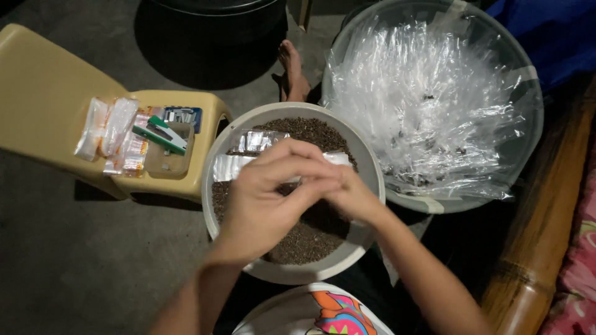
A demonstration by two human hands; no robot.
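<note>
Grey concrete floor fills the ground beneath me, dim and bare around the bowls. Nearest, my left hand (264,198) and right hand (351,195) meet over a white bowl (366,180) of dark brown seeds (304,239). Both sets of fingers are pinched together on a small clear plastic packet (233,166), which stretches leftward from my fingertips just above the seeds; how tightly each hand grips it I cannot tell. A second filled packet (257,139) lies on the seeds at the bowl's far edge.

To the left stands a yellow plastic stool (46,93), carrying a pile of small packets (108,133) and a green stapler (159,133) beside a blue box of staples (183,115). Farther right, a large clear basin (528,74) holds a heap of empty plastic bags (422,105). A bare foot (293,71) shows between the bowls.
</note>
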